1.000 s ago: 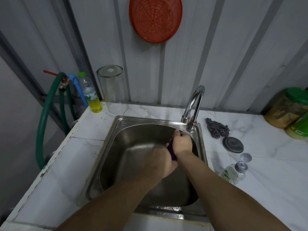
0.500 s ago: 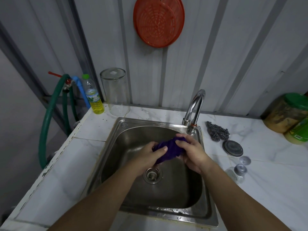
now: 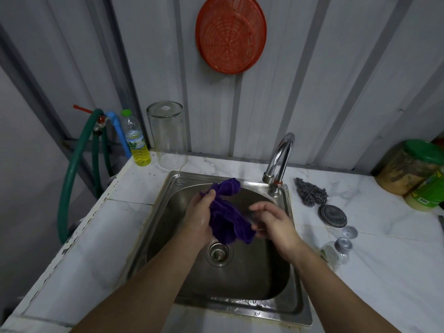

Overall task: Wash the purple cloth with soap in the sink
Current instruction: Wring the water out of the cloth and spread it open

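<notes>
Purple cloth [image 3: 227,218] now unbunched, hanging longer between hands.

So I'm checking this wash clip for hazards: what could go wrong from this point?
The purple cloth hangs from the left hand right above the open steel drain; a loose corner might sag into it. The right hand only pinches its lower edge, so wet fabric may slip. Swinging elbows could knock the small clear bottle lying beside the steel sink.
</notes>
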### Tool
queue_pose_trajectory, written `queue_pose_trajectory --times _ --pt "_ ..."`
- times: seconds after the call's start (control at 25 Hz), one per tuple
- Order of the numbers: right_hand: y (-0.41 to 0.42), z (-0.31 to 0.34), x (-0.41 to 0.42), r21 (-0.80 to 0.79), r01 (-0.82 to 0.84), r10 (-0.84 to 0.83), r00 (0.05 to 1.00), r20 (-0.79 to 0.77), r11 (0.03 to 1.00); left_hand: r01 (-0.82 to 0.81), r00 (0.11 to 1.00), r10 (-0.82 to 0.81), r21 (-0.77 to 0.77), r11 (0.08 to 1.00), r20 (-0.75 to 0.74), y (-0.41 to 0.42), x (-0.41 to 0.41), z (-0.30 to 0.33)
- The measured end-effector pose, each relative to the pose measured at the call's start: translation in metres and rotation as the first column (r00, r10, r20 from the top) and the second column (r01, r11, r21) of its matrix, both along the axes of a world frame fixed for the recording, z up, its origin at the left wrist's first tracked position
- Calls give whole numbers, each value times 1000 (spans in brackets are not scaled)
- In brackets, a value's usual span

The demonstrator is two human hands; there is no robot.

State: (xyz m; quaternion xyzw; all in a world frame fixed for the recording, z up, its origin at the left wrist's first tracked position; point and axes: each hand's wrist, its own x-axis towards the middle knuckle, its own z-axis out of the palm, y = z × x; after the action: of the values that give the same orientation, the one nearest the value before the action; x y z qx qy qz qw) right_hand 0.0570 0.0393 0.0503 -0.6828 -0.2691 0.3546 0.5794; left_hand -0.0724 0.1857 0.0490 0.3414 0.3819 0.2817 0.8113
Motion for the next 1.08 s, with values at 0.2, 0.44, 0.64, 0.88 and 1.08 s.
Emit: queue_pose_trajectory --times 0.2,0.44,0.64,0.88,1.08 --pt "7 7 -20 -21 -163 163 986 12 986 109 994 -110 84 991 13 -12 4 16" --pt "18 14 -21 -93 15 0 987 159 996 206 966 -226 158 966 125 -12 6 30" --pt "13 15 -29 19 -74 70 986 150 997 214 973 -215 22 977 80 -10 6 27" --pt "7 20 -30 -171 -64 176 577 798 983 293 945 -290 -6 956 -149 -13 1 30" --pt "5 20 -34 -108 46 4 909 417 993 170 985 -172 -79 982 -20 -13 5 41"
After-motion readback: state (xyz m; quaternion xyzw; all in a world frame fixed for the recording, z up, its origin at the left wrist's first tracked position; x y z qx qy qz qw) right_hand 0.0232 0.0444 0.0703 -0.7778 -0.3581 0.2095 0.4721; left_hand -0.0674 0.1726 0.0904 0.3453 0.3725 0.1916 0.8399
